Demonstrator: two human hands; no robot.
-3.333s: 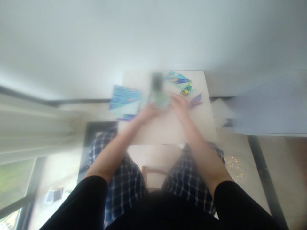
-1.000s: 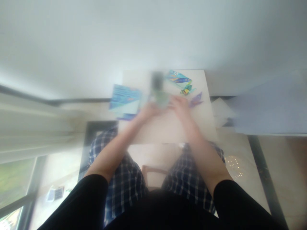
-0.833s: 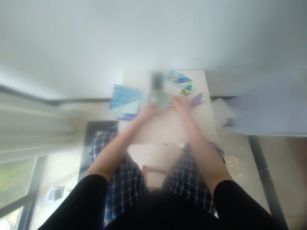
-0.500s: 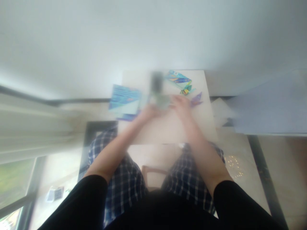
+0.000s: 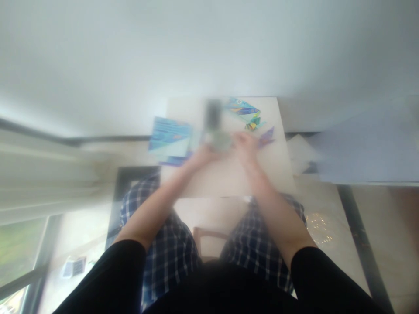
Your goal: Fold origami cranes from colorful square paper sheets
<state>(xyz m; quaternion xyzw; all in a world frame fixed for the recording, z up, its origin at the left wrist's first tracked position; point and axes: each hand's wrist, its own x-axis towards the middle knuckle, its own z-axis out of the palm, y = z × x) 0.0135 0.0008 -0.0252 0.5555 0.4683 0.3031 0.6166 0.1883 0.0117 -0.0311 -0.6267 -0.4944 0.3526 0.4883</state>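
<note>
A pale green piece, seemingly paper (image 5: 221,141), is between my two hands over the white table, its outline smeared by blur. My left hand (image 5: 205,153) grips it at its left side, fingers closed. On the opposite side my right hand (image 5: 245,141) has its fingers pinched together at the right edge. Just right of that hand lies a purple folded paper piece (image 5: 266,138). Behind it sits a small yellow, green and dark folded piece (image 5: 252,124). A blurred dark upright rectangle (image 5: 214,114) stands beyond the pale green piece.
Blue patterned sheets (image 5: 170,136) overhang the left edge of the white table (image 5: 229,181). A blue printed packet (image 5: 244,108) lies at the back right. A wall rises behind the table; a large pale grey panel (image 5: 369,144) stands at the right.
My right hand has shifted slightly down, and the pale green piece sits a touch lower between my hands. The things on the table keep their places.
</note>
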